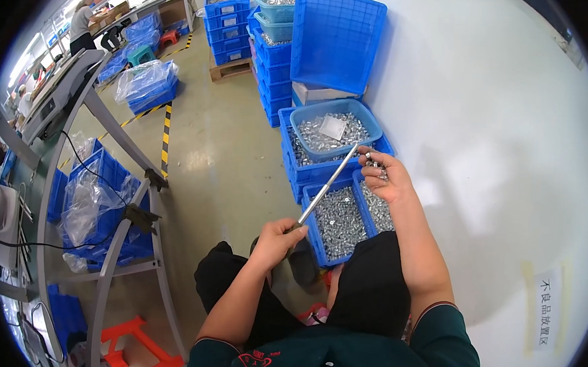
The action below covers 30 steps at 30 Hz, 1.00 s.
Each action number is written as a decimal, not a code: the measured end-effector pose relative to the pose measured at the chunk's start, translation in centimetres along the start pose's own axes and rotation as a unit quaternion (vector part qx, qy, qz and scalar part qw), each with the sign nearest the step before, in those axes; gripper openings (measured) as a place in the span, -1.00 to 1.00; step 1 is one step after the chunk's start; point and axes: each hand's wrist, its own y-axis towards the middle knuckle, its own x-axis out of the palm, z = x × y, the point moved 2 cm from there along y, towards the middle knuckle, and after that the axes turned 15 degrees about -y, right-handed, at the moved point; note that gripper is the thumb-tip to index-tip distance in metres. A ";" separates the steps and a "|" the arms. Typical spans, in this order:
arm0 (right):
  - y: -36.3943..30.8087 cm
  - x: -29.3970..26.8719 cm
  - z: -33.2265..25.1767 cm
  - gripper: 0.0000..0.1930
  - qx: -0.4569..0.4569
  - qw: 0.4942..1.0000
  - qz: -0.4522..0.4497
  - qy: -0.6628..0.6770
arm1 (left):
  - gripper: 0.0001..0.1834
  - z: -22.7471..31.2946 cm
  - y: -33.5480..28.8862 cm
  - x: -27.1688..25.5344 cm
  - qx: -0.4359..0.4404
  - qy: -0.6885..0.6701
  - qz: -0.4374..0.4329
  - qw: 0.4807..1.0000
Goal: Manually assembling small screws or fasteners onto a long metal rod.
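My left hand (278,244) is closed round the lower end of a slim silver metal rod (327,187), which slants up and to the right. Its far tip reaches my right hand (390,178), whose curled fingers hold several small shiny metal fittings (375,163). Whether the tip touches one of them, I cannot tell. Just beyond that hand, a light blue basin (377,129) full of similar silver pieces, with a white slip (332,127) on top, rests on a blue crate (291,158). Below my hands, a blue bin (312,233) of small metal parts stands beside another blue bin (361,187).
A white wall (486,128) rises close on the right. Stacked blue crates (271,81) and an upright blue lid-like tray (338,41) stand ahead. At left are a grey-framed workbench (103,273), plastic-covered crates (98,198) and an orange stool (137,349). A person (83,22) stands far left.
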 end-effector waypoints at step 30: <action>0.0 0.1 -0.2 -0.88 -0.047 0.967 0.032 -0.250 | -0.76 0.9 -1.0 -1.0 -0.038 0.049 -0.010 0.998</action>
